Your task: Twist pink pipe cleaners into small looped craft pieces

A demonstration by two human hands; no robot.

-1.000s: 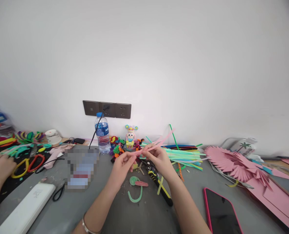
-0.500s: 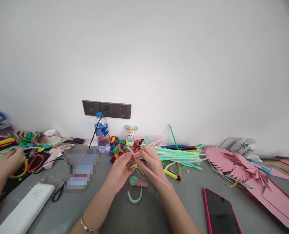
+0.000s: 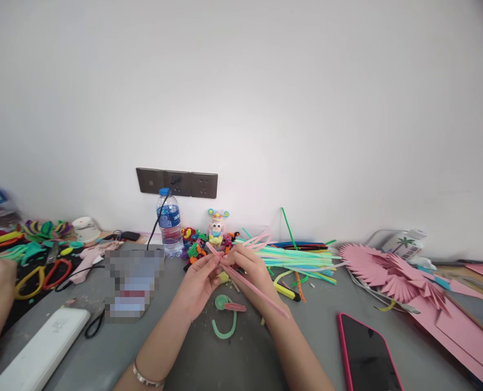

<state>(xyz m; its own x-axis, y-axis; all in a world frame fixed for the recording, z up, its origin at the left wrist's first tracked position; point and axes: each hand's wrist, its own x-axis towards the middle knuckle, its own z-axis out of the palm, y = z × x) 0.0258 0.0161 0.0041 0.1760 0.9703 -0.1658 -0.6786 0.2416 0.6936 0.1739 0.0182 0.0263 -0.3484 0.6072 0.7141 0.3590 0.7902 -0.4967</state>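
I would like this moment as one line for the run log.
left hand: pinches pink strips | right hand: holds pink strips | table: green coil near hands | behind: bottle, figurine

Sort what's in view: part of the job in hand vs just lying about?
Likely in the job:
- pink stems, held
- bundle of mostly green stems
- green curl between the forearms
- yellow-and-black handle, probably a tool

Apparently just lying about:
- pink-edged phone
- water bottle
- long white device
- folded pink paper
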